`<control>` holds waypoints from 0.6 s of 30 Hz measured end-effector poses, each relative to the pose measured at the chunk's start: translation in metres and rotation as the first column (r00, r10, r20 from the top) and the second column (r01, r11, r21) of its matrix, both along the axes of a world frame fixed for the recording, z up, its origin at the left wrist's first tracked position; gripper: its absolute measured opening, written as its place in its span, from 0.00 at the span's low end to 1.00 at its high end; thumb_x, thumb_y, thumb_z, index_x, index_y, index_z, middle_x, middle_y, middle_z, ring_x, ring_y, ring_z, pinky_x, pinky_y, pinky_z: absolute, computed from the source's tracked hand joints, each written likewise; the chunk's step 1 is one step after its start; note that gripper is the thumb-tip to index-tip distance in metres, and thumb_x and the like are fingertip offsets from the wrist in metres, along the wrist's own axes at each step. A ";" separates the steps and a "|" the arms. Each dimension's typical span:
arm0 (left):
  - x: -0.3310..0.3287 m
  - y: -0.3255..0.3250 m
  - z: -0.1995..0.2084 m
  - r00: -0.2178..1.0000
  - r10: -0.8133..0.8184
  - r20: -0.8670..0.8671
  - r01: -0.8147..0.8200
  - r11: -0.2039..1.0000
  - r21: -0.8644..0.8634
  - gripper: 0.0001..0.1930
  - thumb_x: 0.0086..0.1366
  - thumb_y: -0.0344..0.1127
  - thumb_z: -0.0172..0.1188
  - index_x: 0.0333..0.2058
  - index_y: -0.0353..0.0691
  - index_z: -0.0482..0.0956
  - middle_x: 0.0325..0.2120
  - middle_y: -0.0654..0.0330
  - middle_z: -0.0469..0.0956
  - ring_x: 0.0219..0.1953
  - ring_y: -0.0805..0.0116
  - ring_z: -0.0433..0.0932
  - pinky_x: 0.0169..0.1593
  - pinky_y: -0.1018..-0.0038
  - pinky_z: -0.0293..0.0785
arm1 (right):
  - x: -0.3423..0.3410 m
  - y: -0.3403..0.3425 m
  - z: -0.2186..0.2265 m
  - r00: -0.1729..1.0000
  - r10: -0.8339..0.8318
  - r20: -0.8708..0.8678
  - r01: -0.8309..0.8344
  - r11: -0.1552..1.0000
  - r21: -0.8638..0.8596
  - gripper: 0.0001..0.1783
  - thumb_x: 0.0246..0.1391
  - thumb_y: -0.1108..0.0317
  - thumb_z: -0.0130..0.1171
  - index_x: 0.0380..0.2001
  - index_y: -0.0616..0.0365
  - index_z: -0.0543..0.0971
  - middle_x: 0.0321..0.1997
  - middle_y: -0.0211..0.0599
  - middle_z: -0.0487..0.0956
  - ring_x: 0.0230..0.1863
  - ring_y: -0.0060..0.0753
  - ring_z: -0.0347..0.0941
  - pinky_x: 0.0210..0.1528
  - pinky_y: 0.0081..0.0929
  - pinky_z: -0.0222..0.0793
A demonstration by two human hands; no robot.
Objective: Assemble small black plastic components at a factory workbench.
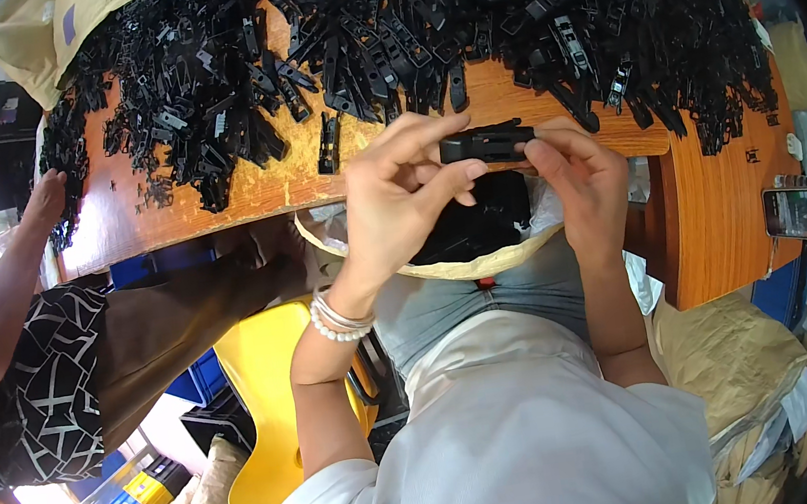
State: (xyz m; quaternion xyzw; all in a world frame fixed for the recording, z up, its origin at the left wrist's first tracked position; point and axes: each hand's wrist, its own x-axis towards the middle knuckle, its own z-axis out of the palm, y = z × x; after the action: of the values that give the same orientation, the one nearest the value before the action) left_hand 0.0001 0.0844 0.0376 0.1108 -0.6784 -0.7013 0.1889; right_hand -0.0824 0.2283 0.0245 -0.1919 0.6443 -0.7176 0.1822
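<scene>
In front of me, over the table's near edge, a long black plastic part [486,146] with a slot along its side lies level between my hands. My left hand [386,204] pinches its left end between thumb and fingers. Its right end is gripped by my right hand [583,174], the thumb against the near side. Just below is an open beige sack [471,268] at my lap, with black pieces inside. One similar part with a brassy strip [329,143] rests by the table edge, left of my left hand.
Heaped black plastic parts [387,32] cover the far side of the wooden table [727,222]. At the left, another person's hand [47,198] touches a pile. A yellow chair [267,410] stands to my left. A phone [800,212] is at the right, above paper sacks [728,353].
</scene>
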 end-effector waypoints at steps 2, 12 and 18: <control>-0.005 0.000 -0.010 0.998 -0.033 0.045 0.022 0.975 0.221 0.09 0.52 0.23 0.59 0.33 0.28 0.74 0.26 0.58 0.74 0.20 0.78 0.73 0.24 0.85 0.68 | 0.001 -0.001 -0.001 0.989 0.011 -0.151 -0.008 1.000 0.022 0.05 0.45 0.76 0.57 0.26 0.68 0.76 0.25 0.31 0.71 0.28 0.17 0.66 0.32 0.12 0.61; -0.006 0.002 -0.010 0.977 -0.206 0.051 0.194 0.965 0.174 0.07 0.54 0.30 0.60 0.24 0.32 0.73 0.19 0.67 0.69 0.21 0.84 0.66 0.24 0.85 0.61 | -0.002 -0.001 -0.004 0.993 0.115 0.024 -0.113 0.992 -0.050 0.13 0.43 0.72 0.60 0.34 0.68 0.74 0.33 0.31 0.70 0.35 0.20 0.64 0.39 0.15 0.59; -0.016 -0.015 -0.005 0.934 -0.357 -0.026 0.352 0.930 -0.107 0.07 0.55 0.31 0.57 0.26 0.31 0.74 0.20 0.64 0.70 0.20 0.80 0.67 0.24 0.85 0.62 | 0.004 -0.001 -0.012 0.989 0.071 -0.131 -0.092 0.982 -0.163 0.13 0.44 0.76 0.58 0.36 0.69 0.73 0.33 0.33 0.70 0.34 0.20 0.65 0.37 0.14 0.60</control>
State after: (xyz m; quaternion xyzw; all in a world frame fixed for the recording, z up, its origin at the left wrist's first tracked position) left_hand -0.0158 0.0698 0.0328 -0.0387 -0.7172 -0.6912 0.0796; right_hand -0.0787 0.2278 0.0124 -0.2773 0.5830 -0.7480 0.1538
